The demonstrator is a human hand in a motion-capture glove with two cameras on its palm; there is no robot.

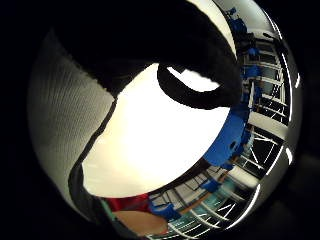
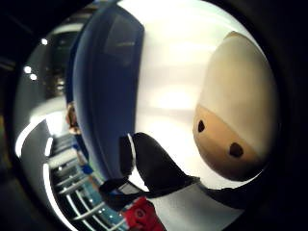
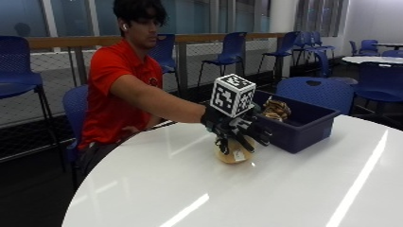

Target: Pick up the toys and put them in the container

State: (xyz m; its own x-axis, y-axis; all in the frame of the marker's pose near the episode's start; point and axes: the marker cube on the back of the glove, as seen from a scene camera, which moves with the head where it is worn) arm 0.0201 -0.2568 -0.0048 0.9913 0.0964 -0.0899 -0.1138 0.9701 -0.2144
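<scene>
A small round toy, cream on top and tan below, stands on the white table just left of the blue container. My gloved right hand reaches over it, fingers curled down around its top. In the thumb side palm view the toy is close to the palm, showing a tan face with two dark eyes, with the container's wall behind it. A brown striped plush toy lies inside the container. The little finger side palm view shows mostly bright tabletop.
The container sits near the table's far edge. Blue chairs stand right behind it and further back along a railing. The person in a red shirt sits at the table's far left side. Bare tabletop spreads toward the front and right.
</scene>
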